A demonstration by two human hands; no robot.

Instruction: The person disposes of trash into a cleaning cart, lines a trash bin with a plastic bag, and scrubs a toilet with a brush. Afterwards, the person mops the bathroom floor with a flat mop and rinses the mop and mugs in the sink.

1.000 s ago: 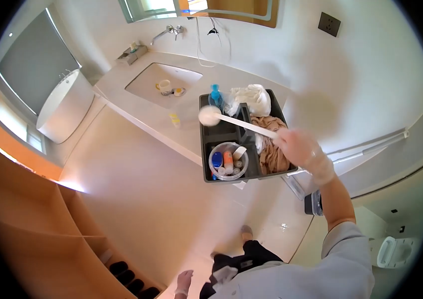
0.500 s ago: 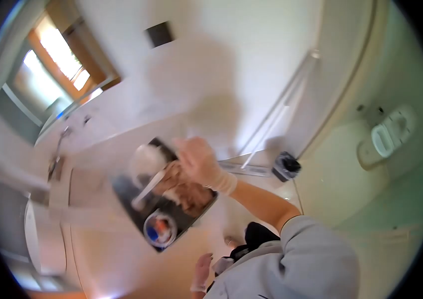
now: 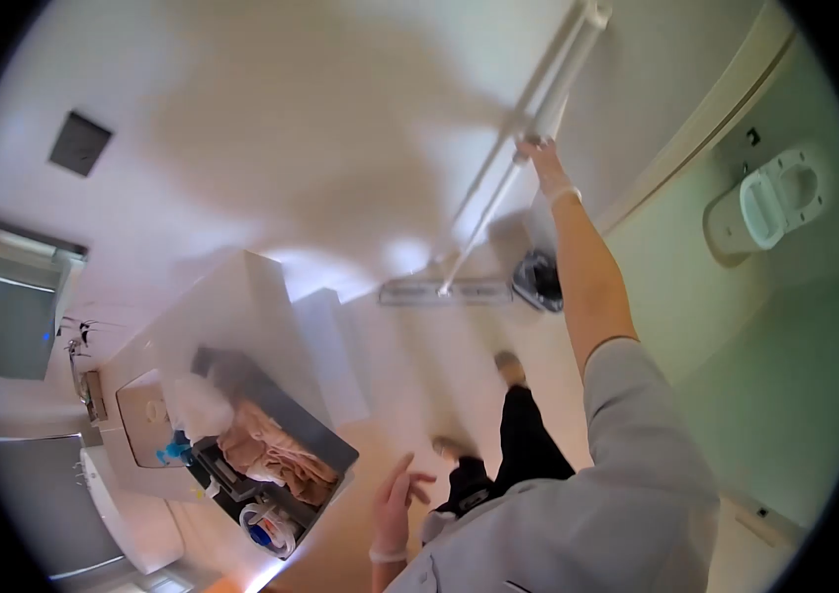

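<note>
My right hand (image 3: 546, 168), in a thin see-through glove, is stretched out with its fingers closed around the pole of a flat mop (image 3: 484, 219). The mop's long flat head (image 3: 411, 293) lies on the floor by the wall, and its pole slants upward. Low in the head view, near my body, my left hand (image 3: 395, 512) is gloved too. It holds nothing, and its fingers are apart. Left of it, on the counter, a dark tray (image 3: 312, 443) carries crumpled brown cloths (image 3: 276, 450), a white bundle (image 3: 202, 407) and a round clear tub (image 3: 269, 532).
A small bin with a black liner (image 3: 538, 282) stands beside the mop head. Behind glass at the right is a toilet (image 3: 780, 203). A sink (image 3: 142, 420) and a white bathtub-like basin (image 3: 128, 509) are at the left. My feet (image 3: 508, 368) are on the floor below.
My right hand has left the cloths on the tray and moved over to the mop pole, closing on it. The view has swung right, so the tray sits lower left. My left hand stays low.
</note>
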